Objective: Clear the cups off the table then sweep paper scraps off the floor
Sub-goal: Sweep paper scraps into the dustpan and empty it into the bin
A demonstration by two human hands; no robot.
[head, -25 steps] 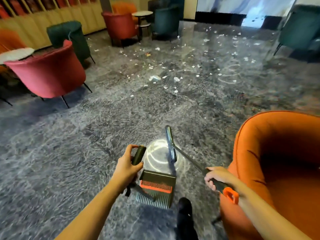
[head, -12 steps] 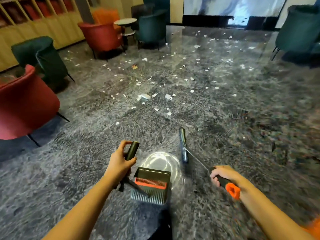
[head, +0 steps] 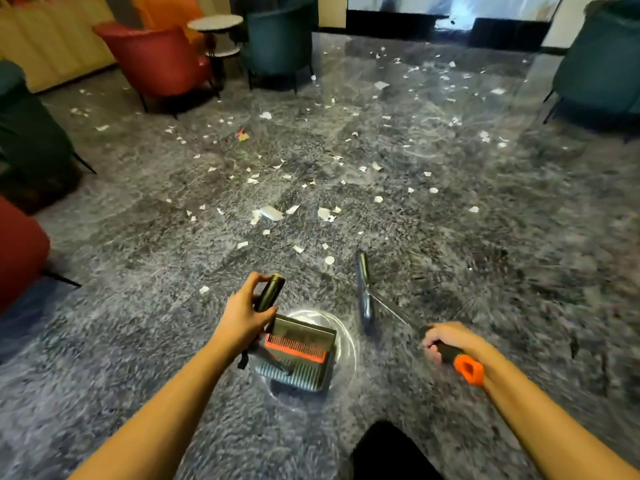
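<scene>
My left hand (head: 242,315) grips the dark upright handle of a grey dustpan (head: 301,355) with an orange comb strip, which hangs low over the floor in front of me. My right hand (head: 445,341) grips the black, orange-tipped handle of a broom (head: 363,292); its head points away from me, just above the floor. White paper scraps (head: 270,213) lie scattered across the dark marble floor ahead, thickest in the middle and far part of the room. No cups are in view.
A red armchair (head: 156,60), a small round side table (head: 216,24) and a teal armchair (head: 277,39) stand at the far left. Another teal chair (head: 602,71) is at far right. A dark green chair (head: 24,126) and a red one (head: 17,247) flank the left edge.
I have walked forward: the scraps are nearer and the orange chair at my right has dropped out of view. Both hands keep the same hold on dustpan and broom.
</scene>
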